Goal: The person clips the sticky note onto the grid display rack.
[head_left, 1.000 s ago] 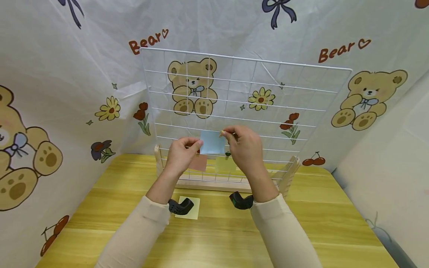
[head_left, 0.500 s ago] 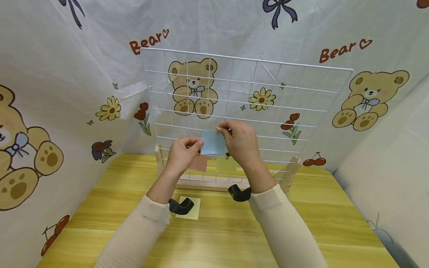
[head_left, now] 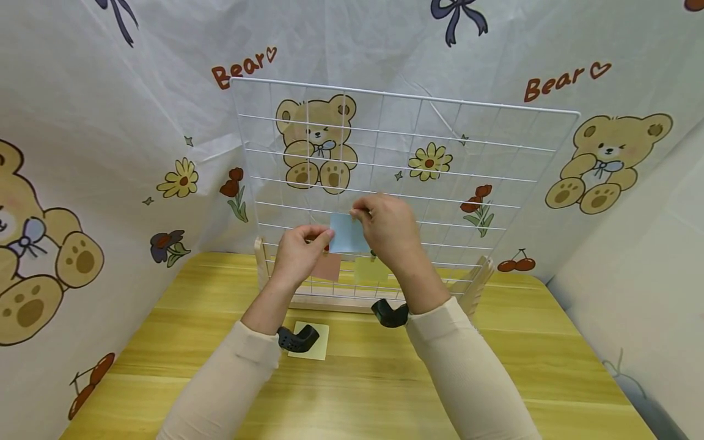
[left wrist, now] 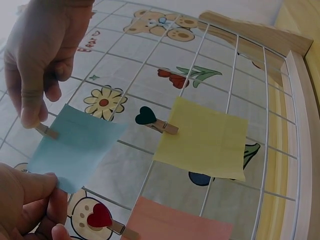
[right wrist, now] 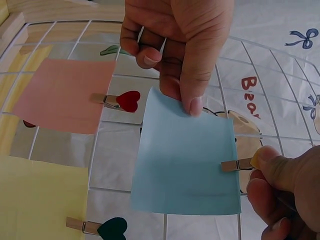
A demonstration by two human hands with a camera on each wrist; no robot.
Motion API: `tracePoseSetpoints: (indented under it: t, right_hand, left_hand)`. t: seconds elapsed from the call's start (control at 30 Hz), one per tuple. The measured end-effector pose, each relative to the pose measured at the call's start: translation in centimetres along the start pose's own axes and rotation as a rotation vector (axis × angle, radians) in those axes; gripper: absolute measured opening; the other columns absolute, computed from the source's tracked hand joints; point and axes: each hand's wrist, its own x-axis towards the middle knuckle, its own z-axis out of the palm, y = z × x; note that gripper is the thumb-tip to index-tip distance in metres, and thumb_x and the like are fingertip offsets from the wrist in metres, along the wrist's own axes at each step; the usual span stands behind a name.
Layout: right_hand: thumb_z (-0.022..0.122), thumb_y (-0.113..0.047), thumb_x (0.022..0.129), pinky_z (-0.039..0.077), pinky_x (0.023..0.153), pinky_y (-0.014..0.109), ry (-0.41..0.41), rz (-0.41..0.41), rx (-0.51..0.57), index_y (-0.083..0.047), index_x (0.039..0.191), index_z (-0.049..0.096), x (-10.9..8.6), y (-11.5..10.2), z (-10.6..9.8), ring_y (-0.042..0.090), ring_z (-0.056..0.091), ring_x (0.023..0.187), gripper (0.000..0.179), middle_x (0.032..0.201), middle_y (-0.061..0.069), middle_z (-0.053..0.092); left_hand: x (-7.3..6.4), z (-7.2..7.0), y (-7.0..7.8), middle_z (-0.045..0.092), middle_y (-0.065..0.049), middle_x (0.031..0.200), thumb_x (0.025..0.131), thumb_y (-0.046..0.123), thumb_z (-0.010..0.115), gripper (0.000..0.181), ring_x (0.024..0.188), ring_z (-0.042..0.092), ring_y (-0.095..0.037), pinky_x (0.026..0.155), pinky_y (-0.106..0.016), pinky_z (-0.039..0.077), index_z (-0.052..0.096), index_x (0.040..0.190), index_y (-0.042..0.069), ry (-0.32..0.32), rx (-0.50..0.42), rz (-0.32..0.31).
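A light blue paper note lies against the white wire grid. My left hand pinches its left edge between thumb and fingers. At the top edge, my right hand pinches a small wooden clothespin with a yellow end, and its tip overlaps the paper. Below hang a pink note, with a red-heart clothespin on its upper edge, and a yellow note, with a dark green-heart clothespin. In the head view, my hands partly cover both these clothespins.
The wire grid stands in a wooden base on the wood-grain table. A pale yellow note lies on the table near my left wrist. Behind hangs a white bear-printed cloth.
My right hand has moved left and slightly up along the blue note's top edge with the clothespin. My left hand keeps its place on the note.
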Motion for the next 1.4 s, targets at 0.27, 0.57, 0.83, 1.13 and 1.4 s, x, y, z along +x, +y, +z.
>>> tracePoseSetpoints:
  t: [0.27,0.57,0.83,1.13,1.4]
  right_hand:
    - [0.069,-0.02,0.098,0.059,0.076,0.037,-0.015,0.006,-0.026,-0.008,0.104,0.077,-0.2,-0.4,-0.1,0.025,0.072,0.09,0.016,0.102,0.008,0.077]
    - [0.069,-0.022,0.099,0.059,0.077,0.038,0.001,0.01,-0.047,-0.009,0.108,0.078,-0.3,-0.4,-0.1,0.025,0.072,0.092,0.019,0.104,0.008,0.078]
    - [0.07,-0.024,0.098,0.059,0.076,0.039,-0.002,0.031,-0.046,-0.011,0.11,0.078,-0.2,-0.4,-0.2,0.024,0.072,0.089,0.019,0.102,0.006,0.078]
    - [0.069,-0.028,0.099,0.054,0.068,0.039,0.052,0.025,-0.015,-0.013,0.108,0.079,-0.3,-0.1,-0.7,0.023,0.069,0.08,0.02,0.094,0.005,0.077]
    - [0.068,-0.029,0.099,0.052,0.067,0.037,0.082,0.057,0.045,-0.013,0.105,0.078,-1.2,-0.1,-1.6,0.023,0.065,0.075,0.019,0.09,0.005,0.075]
  left_hand:
    - [0.0,0.0,0.0,0.072,-0.012,0.096,0.098,0.027,0.069,0.024,0.087,0.07,-0.029,0.069,-0.028,0.049,0.077,0.107,0.006,0.007,0.005,0.008]
    - [-0.1,-0.2,-0.4,0.074,-0.01,0.099,0.098,0.032,0.069,0.026,0.089,0.068,-0.024,0.074,-0.031,0.048,0.077,0.109,0.01,-0.001,0.041,-0.001]
    - [-0.3,-0.6,-0.3,0.075,-0.012,0.1,0.098,0.033,0.069,0.026,0.09,0.065,-0.022,0.073,-0.032,0.047,0.077,0.109,0.01,0.011,0.063,0.021]
    - [-0.9,-0.7,-0.3,0.074,-0.01,0.1,0.099,0.032,0.069,0.025,0.089,0.064,-0.021,0.073,-0.031,0.048,0.078,0.107,0.011,0.017,0.067,0.037]
    - [-1.9,-1.2,-0.3,0.074,-0.01,0.1,0.098,0.033,0.069,0.025,0.091,0.06,-0.021,0.074,-0.033,0.046,0.077,0.106,0.011,0.012,0.06,0.067]
